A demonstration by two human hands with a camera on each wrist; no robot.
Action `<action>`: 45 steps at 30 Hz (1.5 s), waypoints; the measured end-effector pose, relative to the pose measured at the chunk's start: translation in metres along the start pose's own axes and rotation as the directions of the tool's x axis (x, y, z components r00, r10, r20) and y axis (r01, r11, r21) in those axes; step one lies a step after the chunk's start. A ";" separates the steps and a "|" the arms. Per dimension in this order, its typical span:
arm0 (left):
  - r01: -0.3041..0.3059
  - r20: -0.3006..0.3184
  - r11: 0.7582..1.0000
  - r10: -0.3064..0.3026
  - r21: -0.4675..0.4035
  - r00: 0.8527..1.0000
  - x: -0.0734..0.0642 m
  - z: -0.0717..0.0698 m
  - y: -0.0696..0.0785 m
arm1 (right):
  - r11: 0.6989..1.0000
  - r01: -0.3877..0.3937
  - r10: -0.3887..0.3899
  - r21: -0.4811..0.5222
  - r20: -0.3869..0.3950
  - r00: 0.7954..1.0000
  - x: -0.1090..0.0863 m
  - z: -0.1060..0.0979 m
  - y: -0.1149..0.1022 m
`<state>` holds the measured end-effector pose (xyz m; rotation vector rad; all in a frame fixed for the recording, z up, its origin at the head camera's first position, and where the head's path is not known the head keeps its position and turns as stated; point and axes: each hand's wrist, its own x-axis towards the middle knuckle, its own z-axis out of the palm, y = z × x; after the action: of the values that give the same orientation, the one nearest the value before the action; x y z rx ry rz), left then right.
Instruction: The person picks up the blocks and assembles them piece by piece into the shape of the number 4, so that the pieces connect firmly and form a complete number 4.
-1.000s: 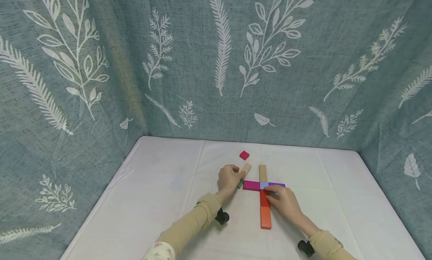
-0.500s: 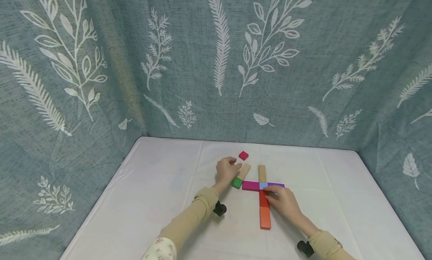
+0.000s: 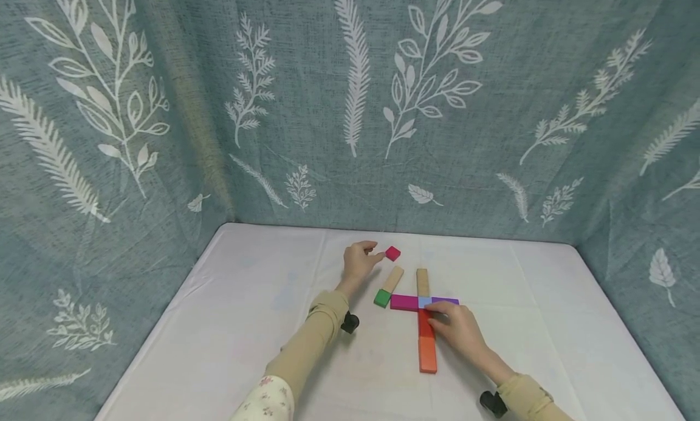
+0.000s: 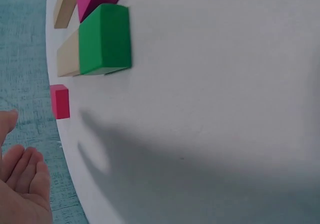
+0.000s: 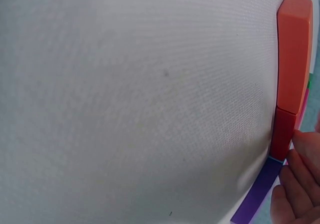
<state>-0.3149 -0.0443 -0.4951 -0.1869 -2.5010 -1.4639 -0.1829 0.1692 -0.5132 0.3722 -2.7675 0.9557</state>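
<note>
My left hand (image 3: 359,264) reaches over the far part of the table, thumb and fingers apart, the thumb tip right at a small pinkish-red block (image 3: 392,253). My right hand (image 3: 462,331) rests its fingertips at the middle of a cross of blocks, by the light blue block (image 3: 423,302) and the red block (image 3: 426,325). Around that centre lie a magenta block (image 3: 404,302), a purple block (image 3: 447,301), a wooden block (image 3: 423,281) and an orange block (image 3: 428,355). In the right wrist view, the thumb touches the red block (image 5: 284,134).
Left of the cross, a green block (image 3: 382,297) lies against a slanted wooden block (image 3: 394,279), its corner near the magenta block. White cloth (image 3: 262,299) covers the table. A leaf-patterned curtain (image 3: 306,105) stands behind and at both sides.
My left hand has left the green and wooden blocks and moved away from me to the small pinkish-red block. My right hand stays at the cross.
</note>
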 end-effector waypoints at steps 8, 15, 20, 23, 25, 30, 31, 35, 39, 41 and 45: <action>-0.021 -0.012 1.000 0.021 0.001 1.000 0.012 -0.002 0.007 | 1.000 -0.014 0.014 0.009 0.006 1.000 0.000 0.000 0.001; 0.023 0.016 1.000 -0.023 0.011 1.000 0.019 0.001 0.009 | 1.000 -0.015 0.015 -0.011 0.008 1.000 0.001 0.000 0.003; 0.018 0.024 1.000 -0.018 0.021 1.000 0.017 0.003 0.011 | 1.000 -0.029 0.029 -0.010 0.009 1.000 0.003 -0.002 0.003; 0.026 0.015 0.999 -0.027 0.044 1.000 0.017 0.007 0.010 | 0.999 -0.034 0.034 -0.013 0.010 0.999 0.004 -0.003 0.003; 0.038 0.016 0.998 -0.039 0.048 0.999 0.016 0.009 0.011 | 0.999 -0.034 0.034 -0.010 0.014 0.999 0.005 -0.003 0.004; 0.090 0.023 0.994 -0.092 0.066 0.996 0.012 0.017 0.009 | 0.999 -0.035 0.035 0.001 0.016 0.999 0.004 -0.002 0.004; 0.097 0.022 0.993 -0.098 0.072 0.995 0.012 0.019 0.009 | 0.999 -0.037 0.037 0.003 0.014 0.999 0.004 -0.002 0.005; 0.121 0.020 0.988 -0.124 0.094 0.992 0.009 0.025 0.009 | 0.999 -0.035 0.035 -0.001 0.002 0.999 0.004 -0.002 0.006; 0.148 0.015 0.984 -0.150 0.098 0.989 0.007 0.029 0.008 | 1.000 -0.023 0.023 -0.005 -0.015 1.000 0.004 -0.001 0.006; 0.162 0.016 0.982 -0.165 0.100 0.986 0.006 0.031 0.007 | 1.000 -0.008 0.008 -0.005 -0.025 1.000 0.004 -0.001 0.005; 0.184 0.026 0.977 -0.188 0.110 0.982 0.004 0.035 0.005 | 0.999 0.028 -0.029 -0.017 -0.034 0.999 0.003 -0.002 0.005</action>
<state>-0.3229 -0.0119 -0.5061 0.0418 -2.6811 -1.3980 -0.1875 0.1736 -0.5135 0.3884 -2.7302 0.9235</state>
